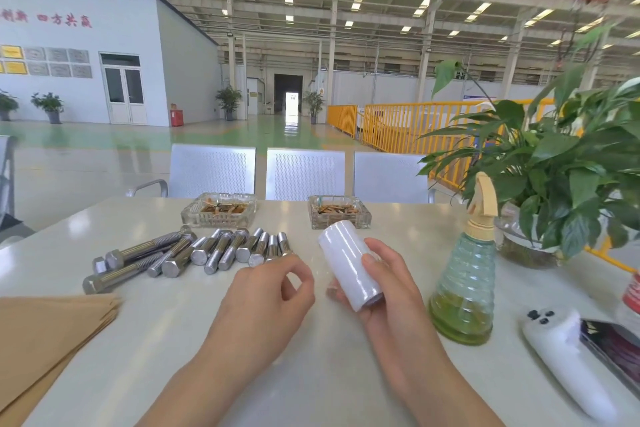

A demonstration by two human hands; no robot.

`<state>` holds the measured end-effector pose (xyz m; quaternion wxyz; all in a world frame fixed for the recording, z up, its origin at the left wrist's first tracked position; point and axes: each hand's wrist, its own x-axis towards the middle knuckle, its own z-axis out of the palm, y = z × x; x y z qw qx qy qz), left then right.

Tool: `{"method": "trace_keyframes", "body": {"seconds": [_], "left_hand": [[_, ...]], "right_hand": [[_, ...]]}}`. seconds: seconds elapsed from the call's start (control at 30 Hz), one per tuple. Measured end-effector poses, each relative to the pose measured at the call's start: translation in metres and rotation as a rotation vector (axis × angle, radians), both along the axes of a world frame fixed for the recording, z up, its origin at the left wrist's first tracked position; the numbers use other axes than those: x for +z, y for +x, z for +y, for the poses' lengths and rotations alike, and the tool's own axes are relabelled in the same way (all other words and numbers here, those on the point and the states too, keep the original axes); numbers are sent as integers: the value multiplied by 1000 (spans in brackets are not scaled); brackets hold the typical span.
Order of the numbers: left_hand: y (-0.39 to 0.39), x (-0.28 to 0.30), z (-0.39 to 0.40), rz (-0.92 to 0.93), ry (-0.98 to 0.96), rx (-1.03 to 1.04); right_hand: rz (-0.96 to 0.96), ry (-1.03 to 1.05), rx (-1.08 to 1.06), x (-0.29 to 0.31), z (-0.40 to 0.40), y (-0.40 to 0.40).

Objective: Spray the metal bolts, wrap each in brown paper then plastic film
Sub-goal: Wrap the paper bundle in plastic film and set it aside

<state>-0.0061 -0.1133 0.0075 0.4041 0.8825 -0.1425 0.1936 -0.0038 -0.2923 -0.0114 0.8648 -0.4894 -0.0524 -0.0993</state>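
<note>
Several metal bolts (194, 255) lie side by side on the white table (173, 340), left of centre. A stack of brown paper sheets (45, 340) sits at the table's left front edge. My right hand (384, 291) grips a white roll of plastic film (348, 265) above the table, tilted with its far end up. Just left of the roll hovers my left hand (266, 302), fingers curled with thumb and fingertips close together and nothing visible between them. A clear spray bottle (465, 282) with yellow-green liquid stands to the right of the roll.
Two glass ashtrays (220, 210) (339, 211) sit at the table's far side, with metal chairs (304, 173) behind. A potted plant (554, 184) stands at the right. A white controller (568, 357) and a phone (613, 350) lie near the right front edge.
</note>
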Motion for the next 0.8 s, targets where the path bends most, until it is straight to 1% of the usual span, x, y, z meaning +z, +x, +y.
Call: {"method": "trace_keyframes", "body": {"seconds": [0.07,0.13,0.27,0.37,0.5,0.63,0.8], "left_hand": [[-6,3,-7,48,-151,-128],[-10,7,-15,131,-235,-216],[-10,8,-16,268,-350,-266],[-8,10,-12,387,-445,-347],[-8,12,-10,442,-476,-385],[-7,12,-10,462,-474,-398],[-7,12,-10,444,-471,-385]], "right_hand": [[-78,-95,-53,2,1,-3],[-160,-216,-81,3,4,-8],[-296,-427,-184,5,10,-15],[-333,-496,-236,5,11,-17],[-367,-575,-312,5,11,-19],[-351,-547,-285,5,11,-17],[-187,-248,-50,6,9,-16]]}}
